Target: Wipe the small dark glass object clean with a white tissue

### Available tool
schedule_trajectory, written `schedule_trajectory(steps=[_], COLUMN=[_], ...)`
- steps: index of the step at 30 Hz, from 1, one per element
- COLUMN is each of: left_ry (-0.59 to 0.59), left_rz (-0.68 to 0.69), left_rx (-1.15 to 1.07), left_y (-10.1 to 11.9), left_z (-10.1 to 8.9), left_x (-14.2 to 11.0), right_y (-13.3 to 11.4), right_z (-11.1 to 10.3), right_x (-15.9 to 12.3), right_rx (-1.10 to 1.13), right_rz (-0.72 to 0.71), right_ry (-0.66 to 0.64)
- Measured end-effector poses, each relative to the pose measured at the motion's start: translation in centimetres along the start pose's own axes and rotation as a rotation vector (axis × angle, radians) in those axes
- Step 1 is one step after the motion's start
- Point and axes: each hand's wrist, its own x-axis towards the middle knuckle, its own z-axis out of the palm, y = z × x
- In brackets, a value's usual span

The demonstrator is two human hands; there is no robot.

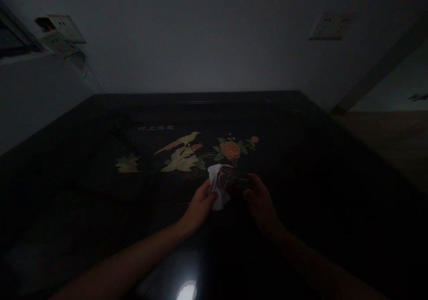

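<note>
My left hand [202,202] is closed on a crumpled white tissue [217,197], thumb toward me, and presses it around the left end of a dark object. That dark, glossy object [238,179] spans the gap between my hands; the picture is too dim to tell its kind. Its right end sits in the closed fingers of my right hand [260,199]. Both hands are above a black glossy table [267,246], in front of its inlaid picture of a bird [187,138] and an orange flower [230,150].
A pale wall [200,46] rises behind the table's far edge. A wall socket [334,25] is at the right, and another socket with an adapter [63,41] at the left. Wooden floor [394,135] shows beyond the table's right edge. A light [187,290] reflects near the front.
</note>
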Motion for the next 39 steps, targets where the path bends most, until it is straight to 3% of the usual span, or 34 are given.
schedule_trajectory(steps=[3, 8, 15, 22, 27, 32, 39], left_ry=[0.001, 0.010, -0.185, -0.320, -0.208, -0.169, -0.072], left_rz=[-0.024, 0.116, 0.510, 0.742, 0.656, 0.564, 0.187], left_rx=[-0.039, 0.087, 0.444, 0.622, 0.574, 0.456, 0.102], left_y=[-0.1, -0.2, -0.3, -2.0, -1.4, -0.4, -0.3], left_z=[0.0, -0.1, -0.3, 0.0, -0.1, -0.2, 0.2], left_x=[0.2, -0.3, -1.3, -0.6, -0.9, -0.9, -0.3], right_y=[0.0, 0.1, 0.5, 0.6, 0.4, 0.3, 0.5], right_z=[0.2, 0.2, 0.1, 0.2, 0.3, 0.2, 0.1], right_x=[0.0, -0.1, 0.0, 0.2, 0.2, 0.0, 0.1], right_rx=[0.027, 0.044, 0.061, 0.055, 0.060, 0.072, 0.067], right_rz=[0.006, 0.012, 0.053, 0.041, 0.084, 0.075, 0.031], right_ry=[0.029, 0.048, 0.182, 0.188, 0.202, 0.144, 0.117])
